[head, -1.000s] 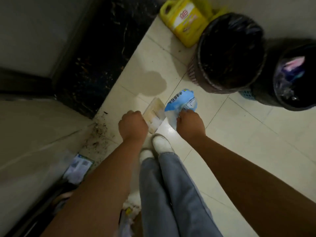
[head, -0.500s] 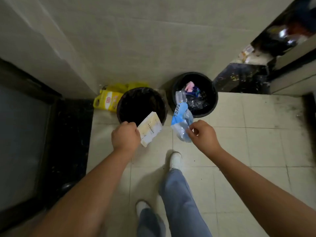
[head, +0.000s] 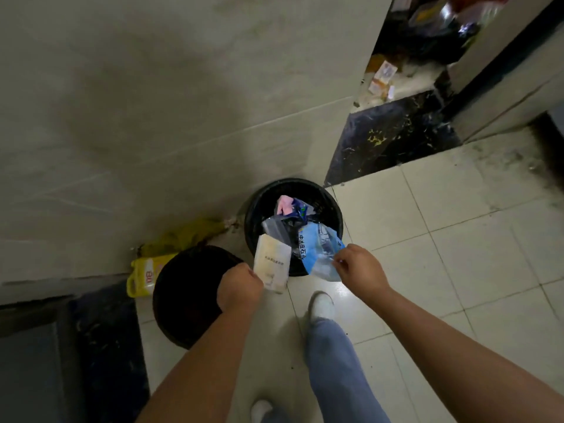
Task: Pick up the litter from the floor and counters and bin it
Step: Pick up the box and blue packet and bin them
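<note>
Both pieces of litter are off the floor but not yet binned. The left hand (head: 239, 286) is closed on a pale packet (head: 271, 264), and the right hand (head: 358, 267) pinches a blue plastic wrapper (head: 319, 251) hanging over the near rim of the part-filled bin (head: 334, 209). Since half a second ago, both hands have come closer to that bin. More scraps seem to lie on the dark ledge (head: 393, 138) beyond it.

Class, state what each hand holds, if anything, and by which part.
Left hand grips the pale packet by its lower edge; right hand pinches the blue wrapper at its right edge.
</note>
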### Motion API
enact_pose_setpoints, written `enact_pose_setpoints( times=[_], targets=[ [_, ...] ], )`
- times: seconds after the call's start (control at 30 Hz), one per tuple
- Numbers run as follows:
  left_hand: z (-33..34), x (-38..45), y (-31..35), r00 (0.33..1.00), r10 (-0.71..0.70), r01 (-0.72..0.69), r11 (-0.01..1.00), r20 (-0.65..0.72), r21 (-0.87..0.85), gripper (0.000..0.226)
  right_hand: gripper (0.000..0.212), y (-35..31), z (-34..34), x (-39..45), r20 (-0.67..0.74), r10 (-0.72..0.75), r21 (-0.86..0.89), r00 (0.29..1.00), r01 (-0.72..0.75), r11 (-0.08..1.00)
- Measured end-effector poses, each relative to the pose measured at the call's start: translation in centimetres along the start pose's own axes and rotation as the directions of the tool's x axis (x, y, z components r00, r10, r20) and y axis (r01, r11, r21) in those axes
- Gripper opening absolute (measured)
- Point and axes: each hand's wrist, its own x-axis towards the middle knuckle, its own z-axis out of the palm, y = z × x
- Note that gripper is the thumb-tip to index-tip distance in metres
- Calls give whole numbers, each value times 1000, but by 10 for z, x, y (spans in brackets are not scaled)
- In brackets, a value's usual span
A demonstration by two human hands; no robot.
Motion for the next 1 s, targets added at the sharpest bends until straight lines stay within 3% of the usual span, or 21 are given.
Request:
enact_pose_setpoints(
  times=[0.13,0.23,0.33,0.4,0.5,0.6,0.73,0.87,1.0],
  targets=[
    [16,40,25,999,-46,45,998,28,42,28,24,-3,18,51,87,21,98,996,-29,995],
    [26,76,46,1000,17,-18,998,23,58,29,27,1,41,87,143,116,169,983,-140,976],
    [37,101,59,993,89,-95,992,76,84,36,34,10,62,94,308,129,105,943,-169,980],
    [42,100,63,975,161,-185,971,156,150,42,36,17,66,84,377,140,77,916,-181,980],
    [36,87,72,916,340,-392,872,214,292,48,42,26,51,69,348,162,84,923,-203,976],
    [18,71,96,805,538,-580,630,249,516,53,56,35,16,57,199,184,-13,962,-186,983],
    [-11,36,149,643,709,-672,342,290,657,58,60,40,-34,32,-5,283,-57,959,-283,958],
    [-36,-27,209,396,860,-731,83,323,677,58,61,52,-100,-19,-192,397,9,898,-403,915],
    [-51,-116,273,164,919,-741,-124,358,660,59,62,78,-174,-93,-352,535,91,768,-541,836]
  ],
)
